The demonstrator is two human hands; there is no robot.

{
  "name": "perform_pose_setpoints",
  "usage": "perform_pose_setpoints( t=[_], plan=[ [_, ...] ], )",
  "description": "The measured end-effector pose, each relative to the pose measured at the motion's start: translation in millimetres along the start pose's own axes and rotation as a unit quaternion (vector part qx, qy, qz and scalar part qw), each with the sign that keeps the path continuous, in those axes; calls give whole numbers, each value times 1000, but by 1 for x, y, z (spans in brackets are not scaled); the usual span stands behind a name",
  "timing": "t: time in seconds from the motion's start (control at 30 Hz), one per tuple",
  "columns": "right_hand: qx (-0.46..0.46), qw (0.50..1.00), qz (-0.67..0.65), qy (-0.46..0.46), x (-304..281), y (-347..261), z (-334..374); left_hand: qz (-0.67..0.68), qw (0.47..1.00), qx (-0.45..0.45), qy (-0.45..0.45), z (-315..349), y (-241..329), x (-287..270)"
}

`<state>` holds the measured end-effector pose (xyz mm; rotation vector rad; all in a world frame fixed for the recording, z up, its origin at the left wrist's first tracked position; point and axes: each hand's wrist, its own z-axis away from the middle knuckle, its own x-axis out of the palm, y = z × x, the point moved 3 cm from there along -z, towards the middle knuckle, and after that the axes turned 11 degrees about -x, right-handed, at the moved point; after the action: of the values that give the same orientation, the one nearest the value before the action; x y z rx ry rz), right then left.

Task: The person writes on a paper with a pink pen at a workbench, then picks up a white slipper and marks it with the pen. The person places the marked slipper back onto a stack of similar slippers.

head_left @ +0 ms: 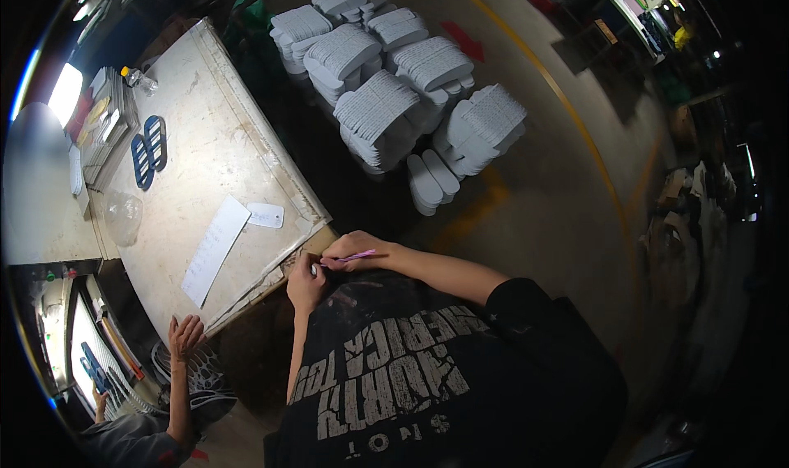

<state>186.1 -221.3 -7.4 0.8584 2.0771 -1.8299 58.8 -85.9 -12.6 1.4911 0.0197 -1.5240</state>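
Both my hands are close together at the table's near corner, in front of my black shirt. My right hand (358, 248) is closed around a slim pink pen (355, 256), which lies slantwise across it. My left hand (304, 284) is curled beside it, with a small whitish thing showing at its fingers, too small to name. On the table (222, 131) near my hands lie a long white paper strip (215, 250) and a small white card (265, 215), both with handwriting.
Stacks of white insoles (378, 110) stand beyond the table. Two dark blue striped sole-shaped pieces (149, 152), a yellow-capped bottle (141, 82) and clear plastic (123, 217) rest on the table. At lower left, a co-worker's hand (185, 336) is raised by the table edge.
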Motion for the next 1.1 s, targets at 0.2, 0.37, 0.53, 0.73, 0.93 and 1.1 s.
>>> perform_pose_setpoints(
  t=[0.2, 0.37, 0.53, 0.73, 0.93, 1.1],
  plan=[
    [39, 999, -12, -15, 5, -1, 68, -15, 995, -43, -83, 44, 15, 42],
    [81, 994, -37, -57, 16, -2, 92, 27, 994, -60, -84, 69, 2, 63],
    [138, 984, -54, -97, 18, 0, 103, 58, 991, -70, -102, 81, -11, 81],
    [259, 960, -67, -88, 21, 11, 119, 61, 991, -69, -101, 97, -11, 93],
    [279, 947, -128, -95, 31, 25, 131, 58, 990, -90, -97, 111, -7, 97],
    [291, 939, -161, -89, 42, 41, 137, 49, 988, -108, -96, 116, -2, 95]
  ],
)
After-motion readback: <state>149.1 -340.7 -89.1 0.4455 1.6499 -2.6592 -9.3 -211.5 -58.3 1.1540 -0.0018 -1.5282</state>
